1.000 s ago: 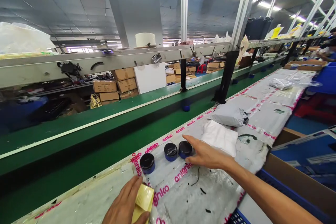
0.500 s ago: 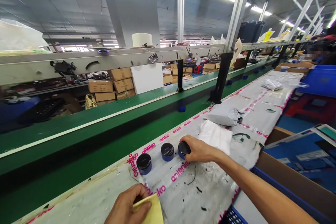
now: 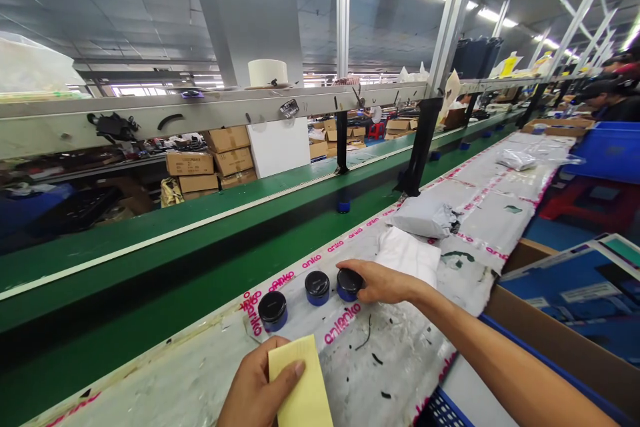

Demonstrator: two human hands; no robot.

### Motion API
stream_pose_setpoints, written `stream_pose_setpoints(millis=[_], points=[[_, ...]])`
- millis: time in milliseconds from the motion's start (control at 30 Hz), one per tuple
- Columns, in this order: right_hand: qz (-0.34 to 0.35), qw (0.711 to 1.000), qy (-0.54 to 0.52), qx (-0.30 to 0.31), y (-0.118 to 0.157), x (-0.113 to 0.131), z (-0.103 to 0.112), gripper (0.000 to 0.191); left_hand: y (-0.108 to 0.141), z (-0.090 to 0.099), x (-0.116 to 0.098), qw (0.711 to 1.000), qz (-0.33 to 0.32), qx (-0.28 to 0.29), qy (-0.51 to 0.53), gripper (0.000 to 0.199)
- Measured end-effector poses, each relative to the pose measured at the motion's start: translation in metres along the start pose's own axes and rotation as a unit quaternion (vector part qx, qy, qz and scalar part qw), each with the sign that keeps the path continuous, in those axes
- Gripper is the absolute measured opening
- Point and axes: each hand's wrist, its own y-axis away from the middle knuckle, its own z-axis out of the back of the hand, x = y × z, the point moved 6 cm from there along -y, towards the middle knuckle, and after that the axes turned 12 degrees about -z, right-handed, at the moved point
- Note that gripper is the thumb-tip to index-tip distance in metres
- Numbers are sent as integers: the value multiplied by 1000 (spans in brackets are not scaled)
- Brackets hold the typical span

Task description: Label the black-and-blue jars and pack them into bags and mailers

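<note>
- Your left grip point(image 3: 263, 380): pinched on yellow paper point(image 3: 303, 390).
- Your right grip point(image 3: 384, 283): curled closed around one black-lidded jar point(image 3: 349, 284).
- Two more jars point(image 3: 317, 287): left of your right grip.

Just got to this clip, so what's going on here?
A person stands or sits at a plastic-covered bench beside a green conveyor. Their left hand holds a yellow paper pad or folded sheet, thumb on top. Their right hand grips the rightmost round container, black on top and blue below. Two similar containers, the middle one and the left one, stand untouched. Beyond the right hand lies a folded white cloth or pad.
</note>
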Motion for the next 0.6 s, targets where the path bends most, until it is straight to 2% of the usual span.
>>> stream_pose_setpoints(millis=[133, 367, 433, 500, 567, 600], points=[[3, 1000, -5, -2, -2, 2, 0, 82, -2, -7, -5, 1000, 12, -23, 8, 56], [-16, 1000, -5, -27, -7, 0, -1, 58, -10, -18, -14, 999, 11, -34, 20, 52], [-17, 999, -9, -26, -6, -1, 0, 62, -11, -20, -17, 999, 6, -40, 27, 48], [-17, 999, -11, -35, -1, -2, 2, 77, -12, -21, -20, 998, -2, -47, 35, 46], [-15, 998, -11, -67, 12, 3, 6, 86, -11, -22, -23, 998, -6, -54, 33, 46], [-12, 995, -18, -97, 20, 7, 8, 81, -11, -23, -24, 998, -7, -57, 34, 46]])
